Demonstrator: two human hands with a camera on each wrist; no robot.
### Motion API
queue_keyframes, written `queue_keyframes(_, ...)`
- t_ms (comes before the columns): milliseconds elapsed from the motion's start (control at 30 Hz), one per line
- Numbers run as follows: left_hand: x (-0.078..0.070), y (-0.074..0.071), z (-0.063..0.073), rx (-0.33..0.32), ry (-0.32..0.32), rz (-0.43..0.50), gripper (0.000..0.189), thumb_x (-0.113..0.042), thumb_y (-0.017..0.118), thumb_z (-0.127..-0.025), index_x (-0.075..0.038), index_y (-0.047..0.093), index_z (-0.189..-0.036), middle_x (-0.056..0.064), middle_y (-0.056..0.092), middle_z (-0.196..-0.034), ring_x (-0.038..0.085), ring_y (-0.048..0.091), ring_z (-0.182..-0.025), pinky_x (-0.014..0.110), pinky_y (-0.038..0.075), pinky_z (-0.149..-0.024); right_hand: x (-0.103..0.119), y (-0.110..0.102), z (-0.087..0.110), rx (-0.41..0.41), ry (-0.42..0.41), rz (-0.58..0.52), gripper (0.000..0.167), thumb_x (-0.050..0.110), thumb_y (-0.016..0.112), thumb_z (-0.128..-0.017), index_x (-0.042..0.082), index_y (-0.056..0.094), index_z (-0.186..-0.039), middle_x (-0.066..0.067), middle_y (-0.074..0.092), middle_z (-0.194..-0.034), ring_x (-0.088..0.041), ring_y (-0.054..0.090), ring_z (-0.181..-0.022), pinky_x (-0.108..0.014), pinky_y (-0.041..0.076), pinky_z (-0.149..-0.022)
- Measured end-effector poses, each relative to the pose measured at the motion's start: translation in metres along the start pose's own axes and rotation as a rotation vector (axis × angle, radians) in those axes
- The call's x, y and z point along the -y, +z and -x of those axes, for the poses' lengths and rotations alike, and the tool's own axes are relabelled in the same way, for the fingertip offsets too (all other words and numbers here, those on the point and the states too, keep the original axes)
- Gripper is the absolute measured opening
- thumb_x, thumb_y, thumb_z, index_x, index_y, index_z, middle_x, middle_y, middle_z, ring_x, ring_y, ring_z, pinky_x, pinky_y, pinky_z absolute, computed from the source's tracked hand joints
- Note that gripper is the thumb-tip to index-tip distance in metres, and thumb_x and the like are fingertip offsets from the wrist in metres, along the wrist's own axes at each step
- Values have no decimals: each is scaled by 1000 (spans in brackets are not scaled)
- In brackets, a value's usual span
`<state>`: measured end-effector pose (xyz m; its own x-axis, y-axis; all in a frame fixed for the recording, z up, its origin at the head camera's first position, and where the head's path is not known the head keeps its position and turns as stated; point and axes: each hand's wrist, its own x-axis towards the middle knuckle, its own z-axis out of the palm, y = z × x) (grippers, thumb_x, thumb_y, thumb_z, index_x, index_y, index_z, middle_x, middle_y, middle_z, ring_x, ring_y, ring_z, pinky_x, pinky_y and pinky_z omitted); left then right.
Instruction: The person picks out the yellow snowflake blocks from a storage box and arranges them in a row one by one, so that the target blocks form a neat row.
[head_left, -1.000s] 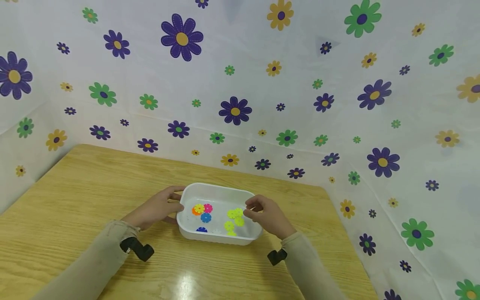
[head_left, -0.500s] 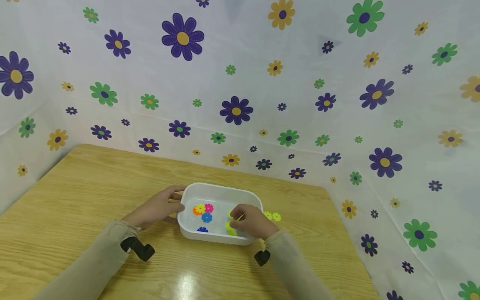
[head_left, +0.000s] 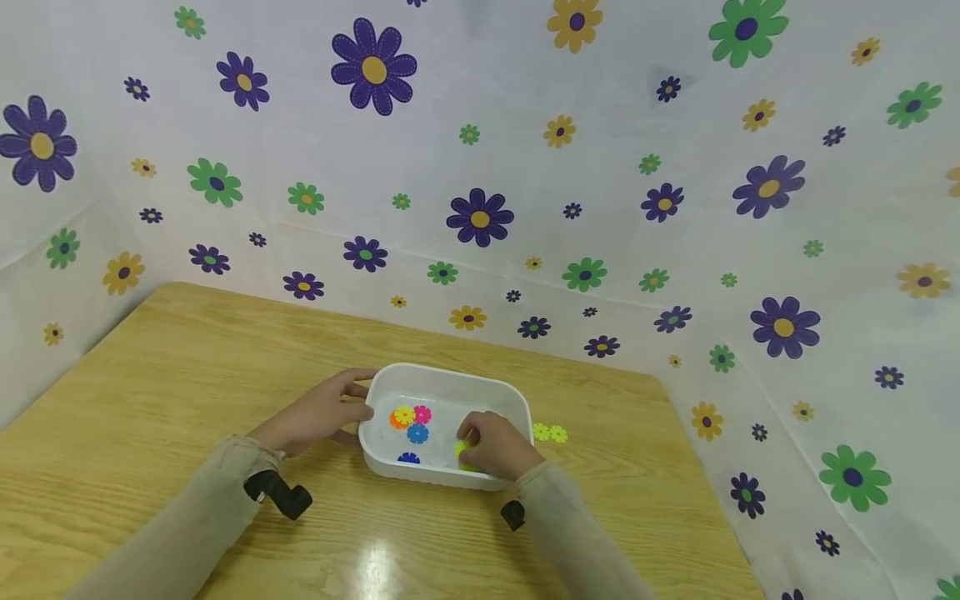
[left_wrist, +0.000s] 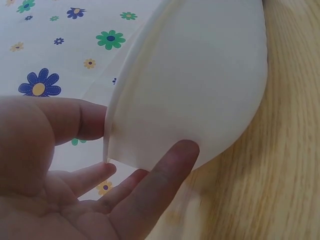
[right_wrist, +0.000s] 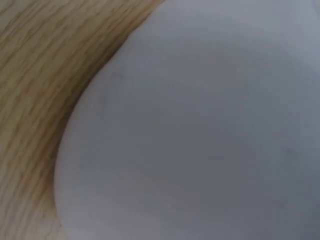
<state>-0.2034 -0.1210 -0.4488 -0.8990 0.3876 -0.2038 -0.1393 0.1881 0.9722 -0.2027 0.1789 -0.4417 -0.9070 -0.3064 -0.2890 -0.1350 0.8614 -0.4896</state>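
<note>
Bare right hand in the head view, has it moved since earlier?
Yes, the right hand has moved leftward, from the right rim of the rounded white plastic tray to farther inside.

tray (head_left: 446,381) on table (head_left: 442,533); your left hand (head_left: 322,412) at its left end, your right hand (head_left: 495,446) inside, discs (head_left: 417,433) left of that. pair of discs (head_left: 558,434) right of tray.
</note>
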Motion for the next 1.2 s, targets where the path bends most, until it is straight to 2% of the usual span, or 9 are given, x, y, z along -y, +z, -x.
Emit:
queue_keyframes(233, 0, -1, -1, 5, -1, -7, 66, -8, 58, -102, -7, 28, -161, 30, 42, -147, 40, 62, -118, 48, 65, -82, 2, 1, -2, -9, 24, -19, 24, 20, 84, -87, 13, 69, -104, 0, 63, -93, -19, 57, -89, -37, 55, -85)
queue_keyframes(500, 0, -1, -1, 1, 8, -21, 66, -9, 59, -103, -8, 28, -161, 30, 43, -146, 40, 63, -118, 48, 65, -81, -1, 3, -4, -34, 17, -25, 23, 21, 85, -85, 14, 66, -97, 0, 61, -90, -19, 56, -87, -36, 53, -83)
queue_keyframes(700, 1, 0, -1, 3, 5, -23, 66, -9, 59, -103, -8, 28, -161, 30, 42, -147, 41, 62, -118, 48, 65, -81, -1, 3, -1, -75, -32, -46, 12, 15, 78, -92, 15, 66, -93, 3, 63, -86, -15, 57, -82, -30, 52, -76)
queue_keyframes(967, -1, 1, 1, 5, 3, -28, 66, -9, 58, -103, -7, 28, -161, 31, 42, -147, 40, 62, -118, 48, 65, -82, 0, 2, 2, -58, 8, -221, 5, 14, 74, -96, 15, 69, -94, 0, 67, -88, -16, 62, -77, -27, 57, -70)
queue_keyframes(1200, -2, 1, 1, 6, 9, -36, 66, -9, 58, -103, -6, 27, -161, 31, 42, -148, 41, 63, -118, 47, 65, -81, -2, -4, 1, -93, 30, -354, 6, 17, 74, -96, 12, 71, -98, -3, 69, -89, -19, 66, -76, -30, 61, -74)
